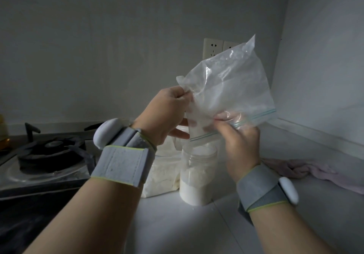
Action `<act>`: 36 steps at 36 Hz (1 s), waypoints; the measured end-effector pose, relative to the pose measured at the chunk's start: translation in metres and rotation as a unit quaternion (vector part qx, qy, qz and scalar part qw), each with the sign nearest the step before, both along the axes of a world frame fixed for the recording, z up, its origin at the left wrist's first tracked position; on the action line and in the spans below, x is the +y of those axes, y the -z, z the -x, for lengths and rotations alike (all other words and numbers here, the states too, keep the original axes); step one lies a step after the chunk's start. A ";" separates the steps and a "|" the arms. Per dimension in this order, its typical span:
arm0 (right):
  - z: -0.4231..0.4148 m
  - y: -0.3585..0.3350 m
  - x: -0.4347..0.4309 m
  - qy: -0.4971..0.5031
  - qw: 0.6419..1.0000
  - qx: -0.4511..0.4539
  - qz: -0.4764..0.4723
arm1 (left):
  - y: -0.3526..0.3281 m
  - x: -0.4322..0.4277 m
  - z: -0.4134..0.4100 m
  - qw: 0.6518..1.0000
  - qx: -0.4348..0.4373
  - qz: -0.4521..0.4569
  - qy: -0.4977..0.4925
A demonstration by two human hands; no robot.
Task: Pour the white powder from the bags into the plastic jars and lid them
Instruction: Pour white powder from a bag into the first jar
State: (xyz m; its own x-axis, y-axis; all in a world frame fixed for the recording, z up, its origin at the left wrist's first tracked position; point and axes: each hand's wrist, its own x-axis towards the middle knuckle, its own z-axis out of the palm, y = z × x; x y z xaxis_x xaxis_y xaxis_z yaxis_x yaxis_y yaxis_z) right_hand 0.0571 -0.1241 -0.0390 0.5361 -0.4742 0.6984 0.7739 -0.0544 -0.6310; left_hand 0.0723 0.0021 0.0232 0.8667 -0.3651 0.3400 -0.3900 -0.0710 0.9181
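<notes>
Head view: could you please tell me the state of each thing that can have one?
Plastic jar: upright, unlidded, partly filled with powder.
Zip bag: upended, mouth open over the jar, almost empty.
Second bag: beside the jar, holding powder.
Left hand: pinches the zip bag's edge.
Right hand: pinches the zip bag near its zip.
Gas burner: no flame visible.
Cloth: crumpled.

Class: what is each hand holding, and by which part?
Both hold the zip bag: the left hand pinches its side edge, the right hand pinches its zip-seal mouth.
</notes>
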 end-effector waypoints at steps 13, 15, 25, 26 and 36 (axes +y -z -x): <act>0.005 0.000 0.005 -0.020 1.000 0.017 0.014 | -0.001 0.000 0.002 0.999 0.016 0.022 0.027; 0.004 -0.002 0.002 -0.028 0.999 0.012 -0.028 | -0.001 0.000 0.002 1.000 0.007 0.013 0.022; -0.001 0.000 0.000 -0.037 0.998 0.033 -0.038 | -0.001 0.001 0.002 1.000 0.006 -0.005 0.001; -0.002 0.000 -0.002 -0.032 0.998 0.035 -0.045 | 0.001 0.001 0.000 1.000 -0.002 -0.019 -0.013; -0.011 0.006 -0.008 -0.019 0.991 0.094 -0.094 | 0.005 0.010 -0.008 0.937 -0.054 -0.345 0.017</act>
State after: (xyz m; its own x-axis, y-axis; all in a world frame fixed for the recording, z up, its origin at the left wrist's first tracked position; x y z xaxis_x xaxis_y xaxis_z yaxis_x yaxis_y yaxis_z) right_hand 0.0683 -0.1323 -0.0451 0.6679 -0.5637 0.4860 0.6416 0.1052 -0.7598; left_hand 0.0804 0.0121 0.0186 0.8244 -0.5576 0.0972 -0.4909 -0.6188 0.6133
